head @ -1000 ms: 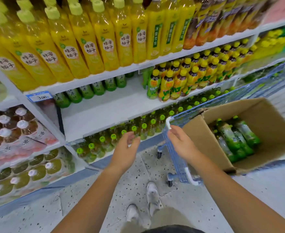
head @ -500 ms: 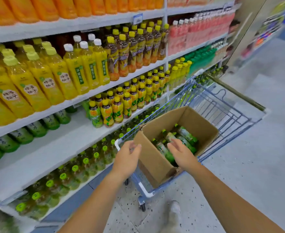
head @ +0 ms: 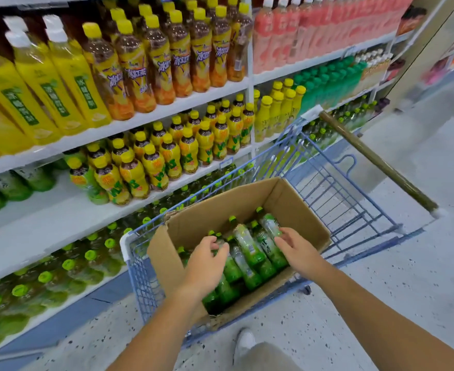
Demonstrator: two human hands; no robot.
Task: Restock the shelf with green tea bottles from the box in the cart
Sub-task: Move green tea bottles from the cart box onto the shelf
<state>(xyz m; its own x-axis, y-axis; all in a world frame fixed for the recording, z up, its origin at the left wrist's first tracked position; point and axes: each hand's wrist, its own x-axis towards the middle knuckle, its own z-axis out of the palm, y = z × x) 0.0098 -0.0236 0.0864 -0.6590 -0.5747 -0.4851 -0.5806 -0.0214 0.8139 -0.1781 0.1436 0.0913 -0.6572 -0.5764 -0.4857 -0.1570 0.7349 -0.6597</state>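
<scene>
An open cardboard box sits in a blue wire cart. Several green tea bottles with green caps lie inside it. My left hand hovers over the box's left side with fingers spread, touching the bottles below. My right hand rests on the bottles at the right, fingers apart; neither hand has closed around one. A white shelf to the left has a bare stretch, with a few green tea bottles lying at its back.
Yellow and brown drink bottles fill the shelves above. Green-capped bottles line the bottom shelf beside the cart. The cart handle points away to the right. My white shoe stands on the speckled floor behind the cart.
Both hands moved forward from the cart's edge and down into the box onto the bottles. My view turned right, from the shelf to the cart.
</scene>
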